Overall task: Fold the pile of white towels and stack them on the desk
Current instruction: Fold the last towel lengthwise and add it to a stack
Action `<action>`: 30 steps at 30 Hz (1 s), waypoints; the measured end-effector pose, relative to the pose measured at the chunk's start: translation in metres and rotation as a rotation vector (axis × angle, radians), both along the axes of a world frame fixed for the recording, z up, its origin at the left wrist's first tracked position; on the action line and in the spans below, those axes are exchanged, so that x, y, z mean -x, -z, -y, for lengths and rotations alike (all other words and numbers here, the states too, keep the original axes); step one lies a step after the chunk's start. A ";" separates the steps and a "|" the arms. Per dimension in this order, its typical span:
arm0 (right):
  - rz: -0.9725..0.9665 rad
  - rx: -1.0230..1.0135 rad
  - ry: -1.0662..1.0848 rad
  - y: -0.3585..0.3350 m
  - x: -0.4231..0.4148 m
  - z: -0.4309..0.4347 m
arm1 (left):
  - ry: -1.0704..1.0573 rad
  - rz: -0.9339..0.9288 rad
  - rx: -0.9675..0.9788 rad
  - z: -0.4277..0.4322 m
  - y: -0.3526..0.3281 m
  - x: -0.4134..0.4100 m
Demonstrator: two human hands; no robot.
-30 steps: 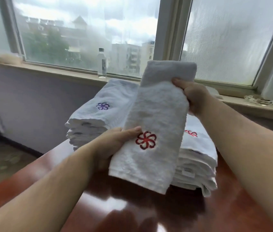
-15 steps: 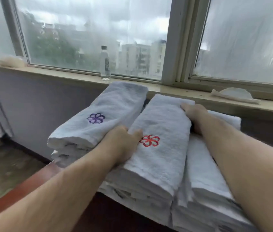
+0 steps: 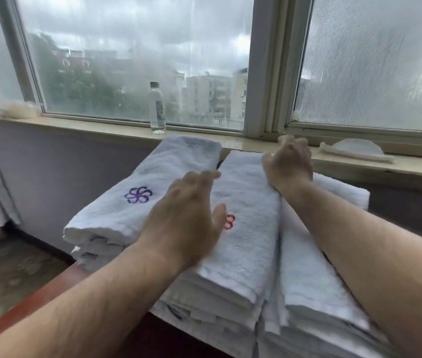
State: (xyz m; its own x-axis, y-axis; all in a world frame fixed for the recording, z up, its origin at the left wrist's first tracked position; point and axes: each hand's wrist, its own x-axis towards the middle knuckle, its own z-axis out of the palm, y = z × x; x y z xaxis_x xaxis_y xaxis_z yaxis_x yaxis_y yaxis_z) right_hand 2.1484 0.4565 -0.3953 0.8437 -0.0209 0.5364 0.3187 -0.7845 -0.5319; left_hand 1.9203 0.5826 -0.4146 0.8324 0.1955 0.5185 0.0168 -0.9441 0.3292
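We are looking at the red-flower towel lying atop the towel stack, left hand hovering over it with fingers straight, right hand at its far end, fingers loosely curled, empty.

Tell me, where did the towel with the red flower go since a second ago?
The red-flower towel came down from the air onto the middle stack. The left hand and right hand, which were gripping it, have let go, fingers loose. The purple-flower towel and the bottle on the windowsill stayed put.
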 end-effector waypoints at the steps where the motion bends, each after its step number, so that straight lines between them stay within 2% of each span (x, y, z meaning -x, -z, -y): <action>1: 0.010 0.113 -0.057 0.001 0.003 -0.004 | 0.029 -0.085 0.001 0.002 0.003 -0.003; 2: -0.044 0.232 -0.118 0.003 0.004 -0.008 | 0.046 -0.214 0.006 0.004 0.008 -0.006; 4: -0.293 0.364 -0.232 0.010 0.005 -0.010 | 0.066 -0.408 0.035 0.008 0.020 -0.012; 7: -0.426 0.366 -0.362 0.012 0.005 -0.005 | 0.055 -0.426 0.070 0.008 0.033 -0.016; 12: -0.378 0.327 -0.410 0.013 0.047 0.029 | 0.013 -0.407 0.071 0.012 0.033 -0.011; 17: -0.429 0.203 -0.354 0.019 0.125 0.098 | -0.067 -0.394 0.012 0.034 0.036 0.029; 22: -0.482 0.263 -0.224 0.010 0.197 0.157 | -0.003 -0.346 0.019 0.060 0.030 0.094; 30: -0.354 0.336 -0.180 0.006 0.263 0.196 | 0.132 -0.221 0.104 0.104 0.016 0.152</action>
State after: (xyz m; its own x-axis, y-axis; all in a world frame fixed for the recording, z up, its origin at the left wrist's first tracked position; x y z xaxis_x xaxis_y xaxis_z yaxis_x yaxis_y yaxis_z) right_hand 1.8857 0.2602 -0.4014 0.9491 0.2656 0.1692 0.3104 -0.8797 -0.3602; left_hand 1.7683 0.4785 -0.4302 0.9451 0.1202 0.3040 -0.0223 -0.9041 0.4268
